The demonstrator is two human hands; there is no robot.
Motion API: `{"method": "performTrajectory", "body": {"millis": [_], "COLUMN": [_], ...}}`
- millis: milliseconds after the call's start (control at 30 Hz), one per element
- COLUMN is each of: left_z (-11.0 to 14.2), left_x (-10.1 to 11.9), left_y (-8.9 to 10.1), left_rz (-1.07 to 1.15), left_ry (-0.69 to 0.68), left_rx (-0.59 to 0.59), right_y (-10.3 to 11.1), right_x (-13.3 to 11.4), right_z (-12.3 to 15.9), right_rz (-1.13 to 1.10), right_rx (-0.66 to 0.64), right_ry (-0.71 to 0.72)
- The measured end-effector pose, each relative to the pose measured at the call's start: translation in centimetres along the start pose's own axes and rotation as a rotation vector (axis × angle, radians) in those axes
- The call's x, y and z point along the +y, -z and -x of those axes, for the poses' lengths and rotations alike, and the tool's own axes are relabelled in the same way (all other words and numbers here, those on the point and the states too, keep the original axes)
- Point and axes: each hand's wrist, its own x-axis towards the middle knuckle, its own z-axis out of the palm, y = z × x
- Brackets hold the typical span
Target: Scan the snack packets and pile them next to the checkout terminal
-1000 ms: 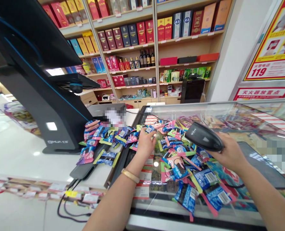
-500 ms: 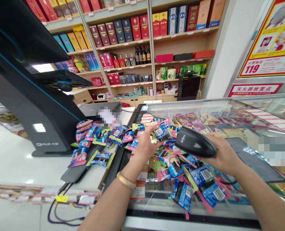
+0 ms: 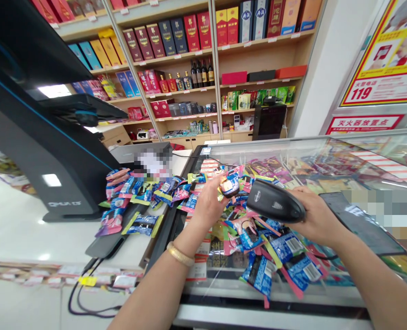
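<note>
Head view: boxes (image 3: 190, 33) and bottles (image 3: 203, 73) are held on the shelving (image 3: 251, 57), and purple packets (image 3: 263, 168) are seen through the display case (image 3: 258, 316). The scanner (image 3: 275, 202) is gripped by the right hand (image 3: 318, 217), fingers partly hidden, its long axis aimed leftward at the small packet (image 3: 231, 184), which is pinched just off its nose by the left hand's (image 3: 208, 204) thumb and fingers, above loose packets (image 3: 287, 247)

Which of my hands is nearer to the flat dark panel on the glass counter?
Your right. The right hand, gripping the scanner, is just left of the dark panel. The left hand, holding a packet, is farther left, beyond the scanner.
</note>
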Motion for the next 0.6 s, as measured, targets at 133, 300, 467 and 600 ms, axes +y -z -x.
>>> {"method": "performTrajectory", "body": {"millis": [133, 300, 467, 600], "left_z": [0.0, -1.1, -2.2, -1.7], "left_x": [0.3, 0.4, -2.7, -5.3], "left_y": [0.1, 1.9, 5.9, 7.9], "left_rz": [0.0, -0.174, -0.518, -0.67], "left_ry": [0.059, 0.172, 0.581, 0.8], "left_rx": [-0.068, -0.082, 0.128, 0.116], "right_y": [0.0, -0.3, -0.8, -1.2], "right_x": [0.1, 1.4, 3.4, 4.6], "right_z": [0.1, 0.7, 1.6, 2.1], "right_rz": [0.016, 0.041, 0.043, 0.079], "right_rx": [0.017, 0.054, 0.074, 0.121], "right_ry": [0.017, 0.045, -0.036, -0.015]}}
